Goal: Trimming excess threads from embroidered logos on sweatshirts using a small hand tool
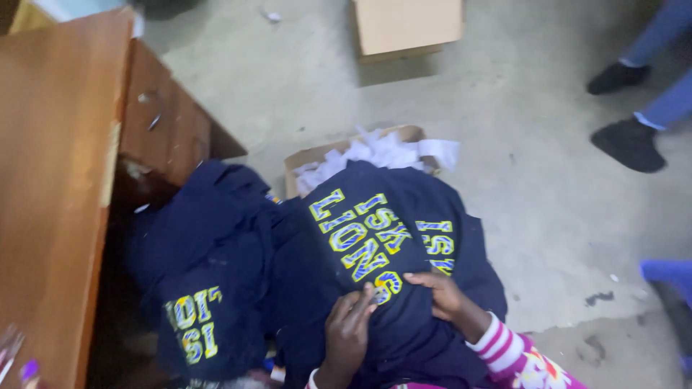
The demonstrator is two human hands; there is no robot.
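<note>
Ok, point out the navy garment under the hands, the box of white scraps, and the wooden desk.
navy garment [375, 238], head view, on its lettered panel.
box of white scraps [310, 155], head view, cardboard rim.
wooden desk [58, 144], head view, bare top.

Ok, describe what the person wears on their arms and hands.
The right hand comes out of a pink sleeve with a pink-and-white striped cuff and a bright patterned patch further up. The left hand is bare; only a sliver of pale cuff shows at its wrist. No gloves or rings visible.

a navy shirt [375, 238] is pressed by both hands, left [348, 333] and right [441, 292], above a paper-filled box [317, 155].
</note>
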